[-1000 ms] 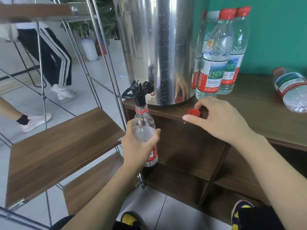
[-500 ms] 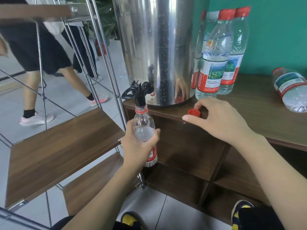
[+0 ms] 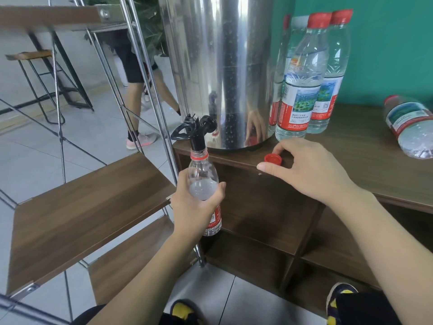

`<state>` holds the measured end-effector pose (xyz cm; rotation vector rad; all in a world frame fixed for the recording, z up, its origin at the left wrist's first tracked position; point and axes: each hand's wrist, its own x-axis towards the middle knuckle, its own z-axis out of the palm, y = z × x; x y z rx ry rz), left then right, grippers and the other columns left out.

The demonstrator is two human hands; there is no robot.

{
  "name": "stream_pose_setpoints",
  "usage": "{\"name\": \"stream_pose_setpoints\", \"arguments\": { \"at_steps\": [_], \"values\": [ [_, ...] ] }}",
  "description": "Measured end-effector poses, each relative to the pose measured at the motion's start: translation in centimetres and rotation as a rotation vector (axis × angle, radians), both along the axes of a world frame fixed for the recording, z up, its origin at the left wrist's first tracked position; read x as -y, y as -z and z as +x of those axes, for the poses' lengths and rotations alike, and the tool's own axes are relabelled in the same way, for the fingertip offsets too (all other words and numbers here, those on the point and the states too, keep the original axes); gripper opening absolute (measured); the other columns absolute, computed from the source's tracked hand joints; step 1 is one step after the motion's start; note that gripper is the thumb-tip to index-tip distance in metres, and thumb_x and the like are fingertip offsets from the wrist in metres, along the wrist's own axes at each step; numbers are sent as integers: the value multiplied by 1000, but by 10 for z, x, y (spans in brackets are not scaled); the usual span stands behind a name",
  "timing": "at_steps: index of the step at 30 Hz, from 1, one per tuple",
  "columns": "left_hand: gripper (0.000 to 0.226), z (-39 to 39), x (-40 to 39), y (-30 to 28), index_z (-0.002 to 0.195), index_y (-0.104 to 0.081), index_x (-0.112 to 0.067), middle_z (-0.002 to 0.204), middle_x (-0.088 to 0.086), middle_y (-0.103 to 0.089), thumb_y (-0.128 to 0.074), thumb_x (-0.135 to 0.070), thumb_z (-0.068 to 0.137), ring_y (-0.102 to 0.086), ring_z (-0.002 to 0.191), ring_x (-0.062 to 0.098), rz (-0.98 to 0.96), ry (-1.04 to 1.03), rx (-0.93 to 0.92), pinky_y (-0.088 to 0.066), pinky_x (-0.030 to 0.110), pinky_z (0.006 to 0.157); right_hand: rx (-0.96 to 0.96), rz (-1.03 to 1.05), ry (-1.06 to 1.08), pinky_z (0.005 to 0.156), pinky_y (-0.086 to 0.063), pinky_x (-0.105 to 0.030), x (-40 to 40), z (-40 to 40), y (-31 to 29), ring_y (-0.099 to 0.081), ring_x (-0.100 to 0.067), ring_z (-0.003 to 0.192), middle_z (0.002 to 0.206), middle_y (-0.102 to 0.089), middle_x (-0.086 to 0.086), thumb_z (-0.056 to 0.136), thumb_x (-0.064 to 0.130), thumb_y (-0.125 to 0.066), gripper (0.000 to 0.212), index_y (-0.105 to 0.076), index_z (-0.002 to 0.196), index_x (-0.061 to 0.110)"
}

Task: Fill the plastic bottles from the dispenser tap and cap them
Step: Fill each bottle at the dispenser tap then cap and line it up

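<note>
**Now: bottle held under the tap, cap waiting on the worktop**

Nearest me, my left hand [image 3: 195,202] has its grip curled round the bottle [image 3: 203,184], upright with its mouth at the black tap [image 3: 195,131]. My right hand [image 3: 304,167] rests on the worktop [image 3: 365,160], thumb and fingers loosely pinching the red cap [image 3: 273,159]. Behind stands the steel dispenser [image 3: 222,66], with capped bottles [image 3: 304,78] beside it.

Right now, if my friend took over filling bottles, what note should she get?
Left hand grips the open bottle, its mouth up under the black tap; water reaches roughly its shoulder.
Right hand pinches the red cap on the wooden counter.
Done: capped bottles stand beside the steel dispenser; one bottle lies on its side.
Left: finish filling, then screw the cap on.
</note>
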<state>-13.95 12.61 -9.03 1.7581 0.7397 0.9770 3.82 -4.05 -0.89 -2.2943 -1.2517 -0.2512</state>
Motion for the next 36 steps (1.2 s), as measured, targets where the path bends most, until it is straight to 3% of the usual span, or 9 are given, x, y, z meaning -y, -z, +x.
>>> {"name": "stream_pose_setpoints", "arguments": {
  "at_steps": [12,16,25,28,36],
  "values": [
    [71,0,2,-2,130,-50,-28,121,-11,-65,-83,-50,71,-63,111,12,-2,5,-6,-53,35,99,2,-12,3,69,-41,-29,0,0,0,-55,-11,88,97,-61,11,80,78,-55,50,-60,96,31],
    [65,1,1,-1,130,-48,-31,121,-13,-63,-87,-38,78,-62,110,9,0,-2,-24,-50,29,97,9,-23,6,70,-40,-28,0,0,0,-55,-10,88,98,-61,11,80,78,-54,51,-60,98,31],
    [66,1,1,-2,132,-49,-26,121,-11,-63,-86,-37,79,-62,110,10,7,-13,-33,-50,25,94,4,-27,19,72,-44,-31,0,1,0,-55,-12,89,97,-61,12,79,80,-52,53,-61,97,31],
    [67,0,2,-3,133,-49,-25,119,-13,-63,-86,-38,78,-62,108,6,7,-12,-33,-47,18,90,5,-30,19,73,-45,-31,0,0,0,-55,-11,89,98,-61,11,80,80,-53,53,-61,98,30],
    [66,0,3,-4,132,-49,-26,120,-13,-62,-86,-38,78,-62,110,9,3,-13,-38,-52,32,98,-2,-36,13,74,-45,-31,0,-1,-1,-55,-12,91,100,-62,11,78,80,-53,54,-61,100,31]
  ]
}}
